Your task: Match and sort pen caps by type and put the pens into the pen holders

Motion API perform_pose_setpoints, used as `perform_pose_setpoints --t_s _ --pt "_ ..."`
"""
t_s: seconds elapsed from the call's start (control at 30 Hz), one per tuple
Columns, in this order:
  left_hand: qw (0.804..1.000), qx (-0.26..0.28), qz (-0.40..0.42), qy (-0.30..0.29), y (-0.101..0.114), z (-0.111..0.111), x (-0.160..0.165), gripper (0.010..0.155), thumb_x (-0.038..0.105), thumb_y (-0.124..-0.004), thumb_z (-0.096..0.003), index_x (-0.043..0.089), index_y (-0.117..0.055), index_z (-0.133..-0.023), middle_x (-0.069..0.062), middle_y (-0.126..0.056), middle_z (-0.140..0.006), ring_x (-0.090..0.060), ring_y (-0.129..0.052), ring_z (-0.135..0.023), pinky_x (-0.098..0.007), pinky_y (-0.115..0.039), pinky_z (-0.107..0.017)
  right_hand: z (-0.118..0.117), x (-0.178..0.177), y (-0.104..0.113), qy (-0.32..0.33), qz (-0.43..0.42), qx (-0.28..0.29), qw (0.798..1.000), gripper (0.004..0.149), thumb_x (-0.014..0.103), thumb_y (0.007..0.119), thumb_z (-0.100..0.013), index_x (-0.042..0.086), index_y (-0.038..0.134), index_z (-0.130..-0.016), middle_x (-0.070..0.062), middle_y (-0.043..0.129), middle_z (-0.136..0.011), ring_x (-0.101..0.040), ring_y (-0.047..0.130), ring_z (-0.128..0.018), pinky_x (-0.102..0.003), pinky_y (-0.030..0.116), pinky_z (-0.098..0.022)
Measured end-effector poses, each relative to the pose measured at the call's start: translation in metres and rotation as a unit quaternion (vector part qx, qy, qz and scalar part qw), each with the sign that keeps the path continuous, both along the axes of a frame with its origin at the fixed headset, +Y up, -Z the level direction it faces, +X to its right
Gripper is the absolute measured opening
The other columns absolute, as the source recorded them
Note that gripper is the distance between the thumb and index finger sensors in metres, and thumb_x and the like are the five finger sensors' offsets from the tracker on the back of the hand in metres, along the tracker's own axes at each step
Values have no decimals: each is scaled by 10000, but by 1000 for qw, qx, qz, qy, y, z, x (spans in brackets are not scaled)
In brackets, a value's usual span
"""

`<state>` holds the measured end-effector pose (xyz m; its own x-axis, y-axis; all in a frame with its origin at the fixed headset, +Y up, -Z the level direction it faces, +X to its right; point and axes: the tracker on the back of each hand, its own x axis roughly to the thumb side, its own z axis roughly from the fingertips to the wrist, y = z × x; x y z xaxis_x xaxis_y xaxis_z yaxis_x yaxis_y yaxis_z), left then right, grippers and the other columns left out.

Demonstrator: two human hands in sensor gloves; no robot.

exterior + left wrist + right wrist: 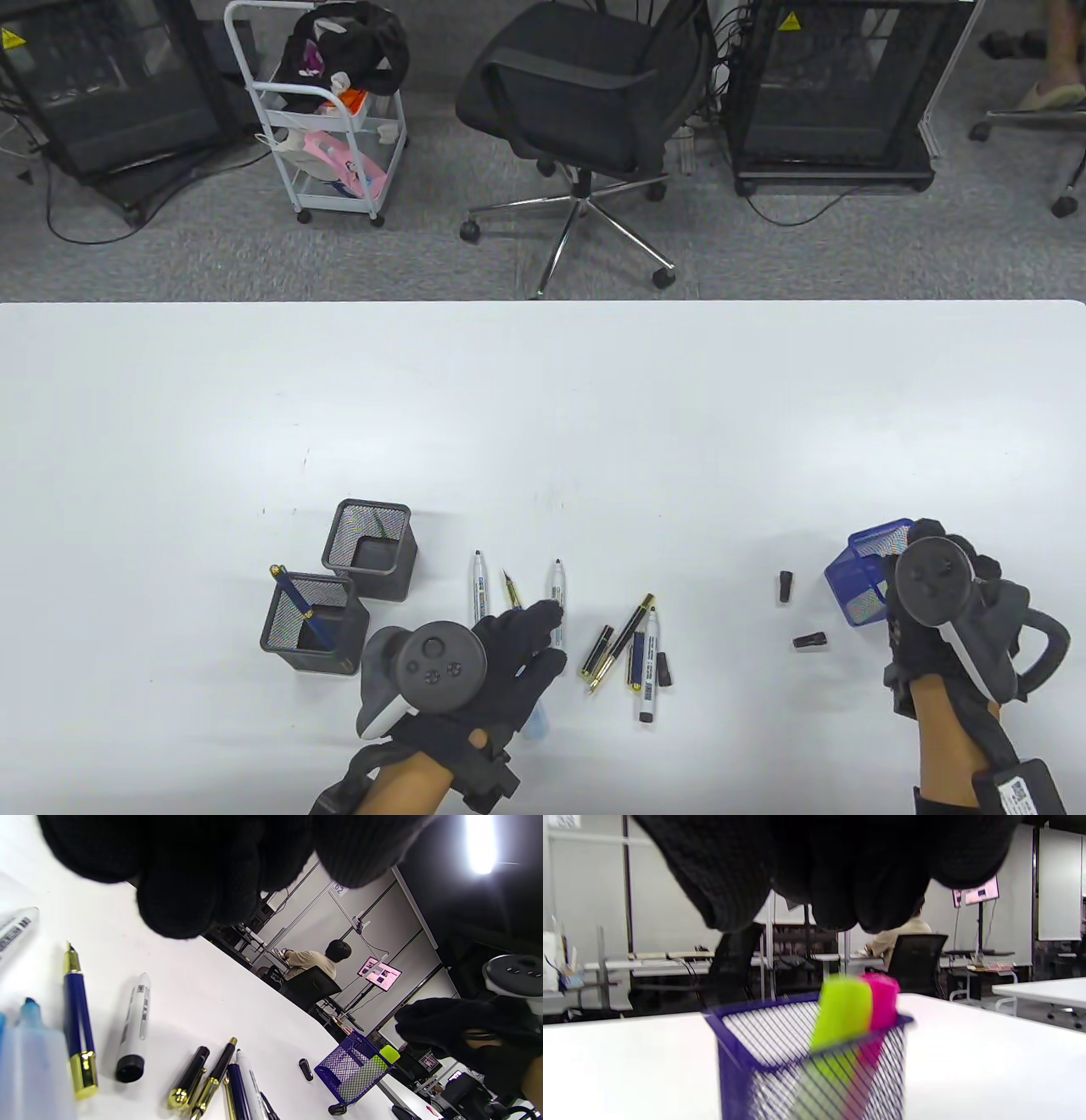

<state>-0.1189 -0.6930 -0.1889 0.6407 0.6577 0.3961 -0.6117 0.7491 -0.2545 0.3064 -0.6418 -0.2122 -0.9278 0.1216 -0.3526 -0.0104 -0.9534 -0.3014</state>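
**Q:** Where were your hands at this entry?

**A:** My left hand (509, 658) lay low over the white table (543, 407), fingers stretched out and slightly spread, gripping nothing. One fingertip reached the white marker (557, 598). A pale blue highlighter (32, 1065) showed under that palm in the left wrist view. My right hand (942, 611) hung over the blue mesh holder (865, 581). Its fingers were hidden from the table view and blurred in the right wrist view, so I could not tell whether they were apart or together.

**Q:** And the pens?

**A:** Beside the left hand lay a second white marker (478, 590) and a blue fountain pen (512, 592), nib uncovered. Further right lay a short black cap with gold trim (597, 651), a black and gold fountain pen (624, 643), a third white marker (649, 666) and a small black cap (664, 669) just beside it. Two more black caps (786, 586) (809, 640) sat near the blue holder.

**Q:** The holders?

**A:** Two black mesh ones stood on the left. The nearer holder (314, 624) held a blue pen (297, 604), leaning. The farther holder (371, 549) stood touching its corner. The blue holder carried a green highlighter (842, 1014) and a pink highlighter (882, 1001).
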Motion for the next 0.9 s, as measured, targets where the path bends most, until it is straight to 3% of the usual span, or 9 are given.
perform_pose_setpoints --t_s 0.1,0.2,0.33,0.43,0.7,0.9 --pt "1000 -1 -1 0 0 0 0 595 406 -761 -494 108 -720 -1007 -232 -872 -919 -411 -990 -667 -690 -736 -530 10 -27 13 44 -10 17 999 576 397 935 -397 90 799 -866 -184 963 -759 -368 1017 -587 -510 847 -473" --pt "1000 -2 0 3 -1 -1 -2 595 406 -762 -494 107 -720 -1007 -233 -872 -919 -413 -990 -668 -691 -735 -530 15 -63 10 103 -42 -20 994 594 430 910 -408 57 785 -854 -182 998 -693 -336 1061 -505 -457 896 -392" --pt "1000 -8 0 7 -3 -2 -5 595 406 -762 -494 107 -721 -1007 -234 -873 -918 -413 -990 -667 -691 -735 -530 19 -130 -22 193 -102 -139 966 599 422 932 -395 32 781 -824 -168 1033 -613 -306 1097 -412 -407 929 -298" --pt "1000 -11 -3 8 -4 -3 -7 596 406 -763 -494 105 -721 -1007 -235 -873 -918 -414 -989 -667 -693 -734 -529 20 -171 -54 239 -98 -179 949 549 373 991 -353 53 826 -768 -123 1068 -530 -255 1126 -322 -356 957 -216" --pt "1000 -9 -1 10 -2 -3 -10 597 407 -764 -494 105 -721 -1007 -234 -874 -917 -413 -990 -667 -692 -734 -529 22 -202 -91 251 -39 -227 940 545 389 1001 -345 67 830 -749 -108 1076 -507 -236 1140 -291 -326 965 -174" --pt "1000 -9 -5 5 -2 -3 -8 597 407 -766 -493 105 -722 -1006 -233 -873 -918 -413 -990 -667 -691 -735 -529 24 -207 -99 247 -3 -238 939 539 394 996 -351 70 824 -747 -105 1075 -509 -236 1143 -291 -324 967 -172"
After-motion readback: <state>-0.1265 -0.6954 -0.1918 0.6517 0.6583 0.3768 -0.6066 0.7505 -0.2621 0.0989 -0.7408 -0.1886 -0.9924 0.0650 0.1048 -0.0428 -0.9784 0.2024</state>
